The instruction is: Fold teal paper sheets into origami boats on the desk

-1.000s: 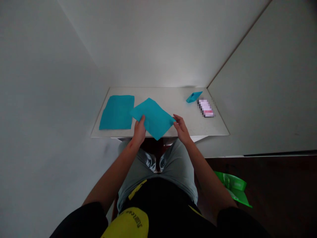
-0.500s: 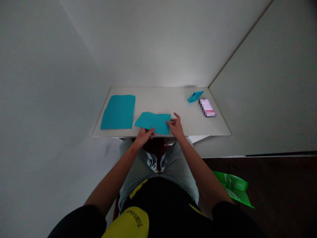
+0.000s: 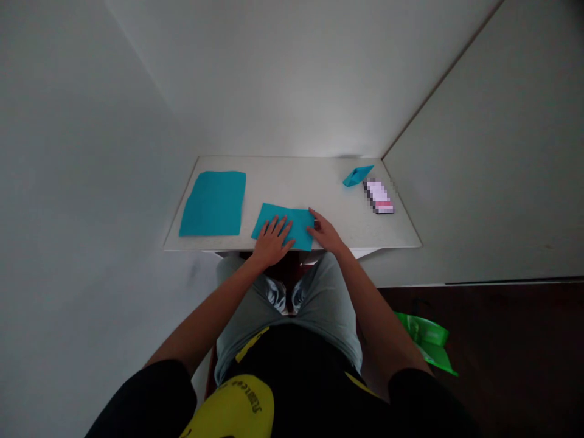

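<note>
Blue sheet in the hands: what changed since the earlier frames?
Middle blue sheet: lowered from mid-air onto the white table. Left hand: released its pinch, now spread palm-down on it. Right hand: remains at the sheet's right end. Unchanged: blue paper at left, folded piece, phone.

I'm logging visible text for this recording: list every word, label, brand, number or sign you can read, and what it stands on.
Nothing can be read with certainty.
Black shirt: dark lettering on its yellow patch, too blurred to quote.
Phone: screen pixelated, unreadable.
Blue sheet under the left hand: no writing visible.
</note>
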